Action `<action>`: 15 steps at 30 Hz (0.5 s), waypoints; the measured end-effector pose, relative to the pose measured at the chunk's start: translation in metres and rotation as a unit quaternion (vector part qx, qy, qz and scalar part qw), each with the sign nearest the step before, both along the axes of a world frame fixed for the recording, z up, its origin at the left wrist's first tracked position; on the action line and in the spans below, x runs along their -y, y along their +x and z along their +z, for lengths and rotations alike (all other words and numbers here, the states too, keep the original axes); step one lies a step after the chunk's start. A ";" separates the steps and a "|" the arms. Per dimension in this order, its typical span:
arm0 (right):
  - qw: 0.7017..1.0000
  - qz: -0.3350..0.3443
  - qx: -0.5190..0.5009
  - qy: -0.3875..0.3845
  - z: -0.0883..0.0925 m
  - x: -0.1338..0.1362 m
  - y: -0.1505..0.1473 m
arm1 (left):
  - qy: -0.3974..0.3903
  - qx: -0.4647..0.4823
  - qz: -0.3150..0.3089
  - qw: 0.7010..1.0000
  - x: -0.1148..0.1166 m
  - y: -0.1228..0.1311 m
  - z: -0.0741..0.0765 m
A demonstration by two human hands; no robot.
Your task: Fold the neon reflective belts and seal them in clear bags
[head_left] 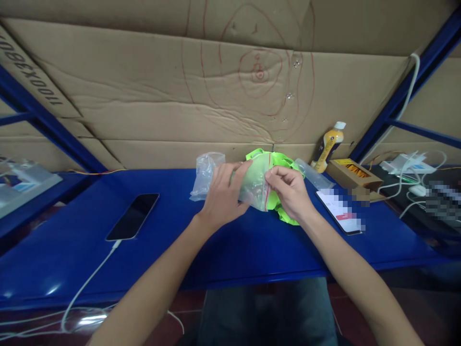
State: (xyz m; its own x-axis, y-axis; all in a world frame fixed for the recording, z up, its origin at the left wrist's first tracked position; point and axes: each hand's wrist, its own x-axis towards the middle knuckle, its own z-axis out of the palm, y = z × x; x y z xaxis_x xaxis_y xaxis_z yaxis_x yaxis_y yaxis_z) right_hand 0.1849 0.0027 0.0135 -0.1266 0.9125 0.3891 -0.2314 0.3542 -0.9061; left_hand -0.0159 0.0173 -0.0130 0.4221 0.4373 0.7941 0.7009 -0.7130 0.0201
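Observation:
A clear zip-lock bag (256, 190) with a red stripe along its opening is between my two hands, above the blue table. My right hand (290, 190) pinches the bag's striped edge between thumb and fingertips. At the bag's other side, my left hand (225, 194) holds it with curved fingers, and its far fingertips are partly hidden. Behind the bag lies a crumpled neon-yellow fabric item (288, 214), partly covered by the bag and my right hand. Another clear plastic bag (208, 168) lies just beyond my left hand.
A black phone (133, 217) on a white cable lies left on the blue table (173, 269). To the right are a lit phone (338, 211), a clear plastic piece (313, 174), a yellow bottle (328, 146) and a cardboard box (355, 177). A cardboard wall (144, 86) stands behind.

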 end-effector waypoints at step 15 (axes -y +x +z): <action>0.971 0.121 0.208 0.017 0.015 0.000 0.031 | -0.150 -0.043 -0.099 0.983 0.004 -0.002 0.014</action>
State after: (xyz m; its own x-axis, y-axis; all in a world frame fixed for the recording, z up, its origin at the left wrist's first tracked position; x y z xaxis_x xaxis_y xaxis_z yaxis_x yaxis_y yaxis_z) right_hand 0.2155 0.0026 0.0285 -0.4880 0.8241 0.2876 0.0716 0.3661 -0.9278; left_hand -0.0182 0.0134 0.0009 0.5826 0.5485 0.5998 0.5572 -0.8068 0.1965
